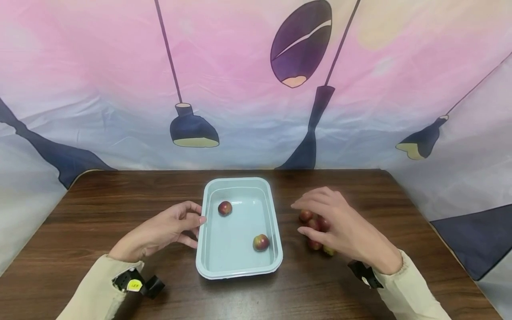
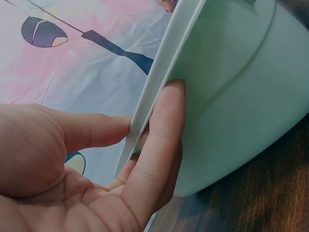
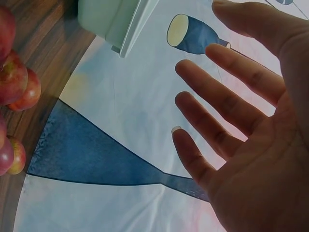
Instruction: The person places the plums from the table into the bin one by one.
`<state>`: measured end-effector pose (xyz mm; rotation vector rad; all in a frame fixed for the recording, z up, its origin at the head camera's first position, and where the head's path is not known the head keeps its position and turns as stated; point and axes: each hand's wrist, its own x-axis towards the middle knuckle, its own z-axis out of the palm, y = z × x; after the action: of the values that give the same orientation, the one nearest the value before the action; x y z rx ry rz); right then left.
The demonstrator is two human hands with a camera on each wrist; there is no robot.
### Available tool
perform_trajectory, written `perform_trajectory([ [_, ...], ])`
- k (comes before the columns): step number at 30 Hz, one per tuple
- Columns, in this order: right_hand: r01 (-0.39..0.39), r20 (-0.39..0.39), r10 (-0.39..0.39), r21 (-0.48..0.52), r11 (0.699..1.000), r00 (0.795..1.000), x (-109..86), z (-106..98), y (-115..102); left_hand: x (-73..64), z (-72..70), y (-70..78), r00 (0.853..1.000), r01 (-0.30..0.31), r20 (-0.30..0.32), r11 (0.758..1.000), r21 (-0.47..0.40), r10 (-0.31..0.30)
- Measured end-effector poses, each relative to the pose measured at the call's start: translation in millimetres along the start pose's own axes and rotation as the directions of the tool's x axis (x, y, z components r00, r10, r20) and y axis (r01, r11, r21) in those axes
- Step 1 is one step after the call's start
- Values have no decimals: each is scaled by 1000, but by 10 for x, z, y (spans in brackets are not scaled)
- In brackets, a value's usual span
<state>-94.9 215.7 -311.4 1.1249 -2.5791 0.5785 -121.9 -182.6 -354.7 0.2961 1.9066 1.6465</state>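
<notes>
A light blue-green plastic tray (image 1: 238,222) lies on the table. My left hand (image 1: 172,226) pinches its left rim, thumb on the upper side and fingers beneath, as the left wrist view shows. Inside the tray sit two small round red-and-yellow fruits, plum-like: one fruit (image 1: 225,208) at the back left, another fruit (image 1: 261,242) at the front right. Over a cluster of similar fruits (image 3: 13,79) to the right of the tray hovers my right hand (image 1: 336,222). Its fingers are spread and relaxed, holding nothing, and they partly hide the cluster in the head view.
The dark wooden table (image 1: 100,213) carries the tray and the fruits. A printed cloth (image 1: 240,89) with lamp drawings hangs right behind the table's far edge. Each wrist wears a small black camera (image 1: 140,283).
</notes>
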Motion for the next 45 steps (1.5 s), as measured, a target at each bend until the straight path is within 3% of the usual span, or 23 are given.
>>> perform_trajectory([
  [15,-94,56,96,-49,994,994,-40,-15,-36,23,11,9,1000,6,0,1000,19,-6],
  [25,-49,-19,48,-49,998,999,-75,-35,-23,22,32,9,1000,1,-4,1000,14,-1],
  [45,-77,-27,76,-62,995,997,-191,68,1,-4,-15,-14,1000,7,-17,1000,26,-7],
])
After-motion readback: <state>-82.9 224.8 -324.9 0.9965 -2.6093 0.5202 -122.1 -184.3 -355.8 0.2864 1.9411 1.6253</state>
